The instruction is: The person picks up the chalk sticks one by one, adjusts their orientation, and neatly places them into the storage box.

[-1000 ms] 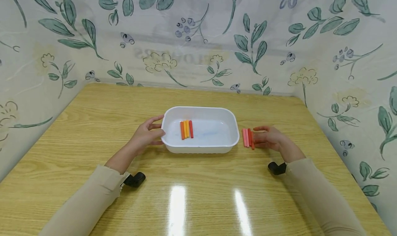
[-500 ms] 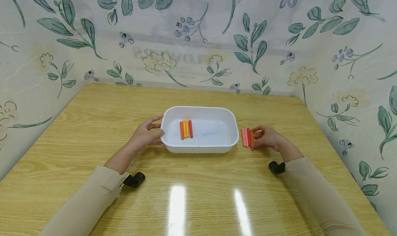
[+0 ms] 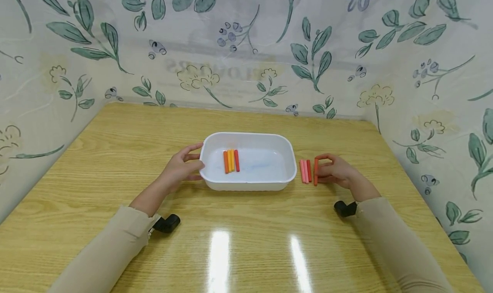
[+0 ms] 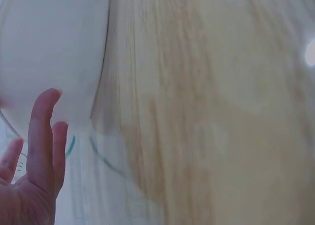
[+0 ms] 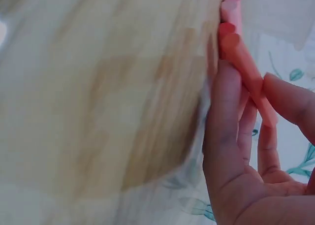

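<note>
A white plastic basin (image 3: 265, 156) stands mid-table. Inside, toward its left end, lie an orange crayon (image 3: 226, 162), two yellow-orange crayons (image 3: 231, 160) and a red crayon (image 3: 236, 160), side by side. My left hand (image 3: 182, 164) rests against the basin's left end, fingers spread along the outer wall and thumb at the rim. Right of the basin, two pink crayons (image 3: 304, 171) and another red crayon (image 3: 309, 170) lie in a row on the table. My right hand (image 3: 336, 173) pinches an orange-red crayon (image 3: 316, 172) between thumb and fingers, just apart from that row.
The wood-grain table (image 3: 254, 224) ends at a floral cloth (image 3: 246, 49) behind and at the sides. Black wrist mounts (image 3: 167, 223) stick out from both beige sleeves. Two bright reflections lie on the front of the table.
My right hand has closed its fingers on the orange-red crayon and drawn it slightly right, opening a gap to the red crayon. The left hand and basin look unmoved.
</note>
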Demonstrator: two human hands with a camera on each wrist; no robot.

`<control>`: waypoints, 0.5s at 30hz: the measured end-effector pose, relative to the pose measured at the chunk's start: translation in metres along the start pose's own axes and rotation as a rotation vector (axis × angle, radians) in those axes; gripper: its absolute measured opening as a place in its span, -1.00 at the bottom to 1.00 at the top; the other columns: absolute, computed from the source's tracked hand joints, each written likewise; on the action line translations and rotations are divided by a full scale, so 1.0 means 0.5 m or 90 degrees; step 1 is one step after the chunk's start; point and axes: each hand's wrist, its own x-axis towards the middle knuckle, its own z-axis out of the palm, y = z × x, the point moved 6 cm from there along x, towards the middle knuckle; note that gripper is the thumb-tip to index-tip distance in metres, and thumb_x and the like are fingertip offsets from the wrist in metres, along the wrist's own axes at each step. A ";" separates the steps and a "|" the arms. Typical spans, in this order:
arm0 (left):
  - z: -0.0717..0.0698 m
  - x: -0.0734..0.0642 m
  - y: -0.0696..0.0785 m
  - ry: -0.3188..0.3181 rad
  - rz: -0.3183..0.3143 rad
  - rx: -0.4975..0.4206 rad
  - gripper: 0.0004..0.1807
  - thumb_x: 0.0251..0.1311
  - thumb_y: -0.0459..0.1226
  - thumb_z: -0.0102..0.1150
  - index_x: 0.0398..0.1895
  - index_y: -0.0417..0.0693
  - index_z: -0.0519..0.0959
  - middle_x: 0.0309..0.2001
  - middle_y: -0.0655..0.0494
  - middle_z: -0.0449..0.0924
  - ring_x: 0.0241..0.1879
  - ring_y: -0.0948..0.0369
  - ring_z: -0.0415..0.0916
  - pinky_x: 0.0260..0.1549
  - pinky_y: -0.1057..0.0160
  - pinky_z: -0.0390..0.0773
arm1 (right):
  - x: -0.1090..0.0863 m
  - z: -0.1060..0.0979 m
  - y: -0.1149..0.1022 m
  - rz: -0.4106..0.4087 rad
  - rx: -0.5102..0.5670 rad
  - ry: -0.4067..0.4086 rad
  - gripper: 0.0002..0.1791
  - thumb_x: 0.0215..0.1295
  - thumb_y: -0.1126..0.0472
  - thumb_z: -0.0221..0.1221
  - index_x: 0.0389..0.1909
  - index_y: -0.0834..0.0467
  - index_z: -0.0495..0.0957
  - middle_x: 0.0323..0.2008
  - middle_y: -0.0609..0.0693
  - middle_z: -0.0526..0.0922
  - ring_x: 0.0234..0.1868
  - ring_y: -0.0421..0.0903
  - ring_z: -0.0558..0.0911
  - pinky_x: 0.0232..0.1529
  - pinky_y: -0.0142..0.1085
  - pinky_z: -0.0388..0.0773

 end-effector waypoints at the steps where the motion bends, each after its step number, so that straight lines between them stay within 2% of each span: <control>1: 0.000 -0.001 0.000 0.000 0.000 0.000 -0.26 0.16 -0.43 0.04 0.43 -0.08 0.06 0.25 -0.33 0.15 0.05 -0.20 0.37 -0.23 0.05 0.62 | -0.001 0.000 -0.003 -0.004 0.010 0.002 -0.34 0.26 0.46 0.06 0.32 0.33 -0.01 -0.22 0.06 0.50 -0.31 -0.14 0.61 -0.15 -0.22 0.61; 11: -0.001 -0.001 -0.001 0.000 0.005 -0.005 -0.26 0.15 -0.43 0.04 0.43 -0.08 0.07 0.24 -0.33 0.17 0.02 -0.17 0.40 -0.23 0.03 0.62 | 0.002 0.015 -0.043 -0.024 0.146 0.014 -0.30 0.30 0.42 0.00 0.39 0.33 -0.10 -0.25 0.04 0.56 -0.33 -0.15 0.63 -0.18 -0.30 0.61; 15: -0.002 0.001 -0.003 0.000 0.007 -0.005 -0.26 0.14 -0.43 0.04 0.43 -0.08 0.08 0.23 -0.33 0.18 -0.02 -0.13 0.43 -0.24 0.04 0.62 | 0.005 0.021 -0.057 -0.024 0.172 0.013 -0.30 0.32 0.43 -0.02 0.40 0.35 -0.12 -0.29 0.00 0.57 -0.32 -0.15 0.63 -0.15 -0.31 0.61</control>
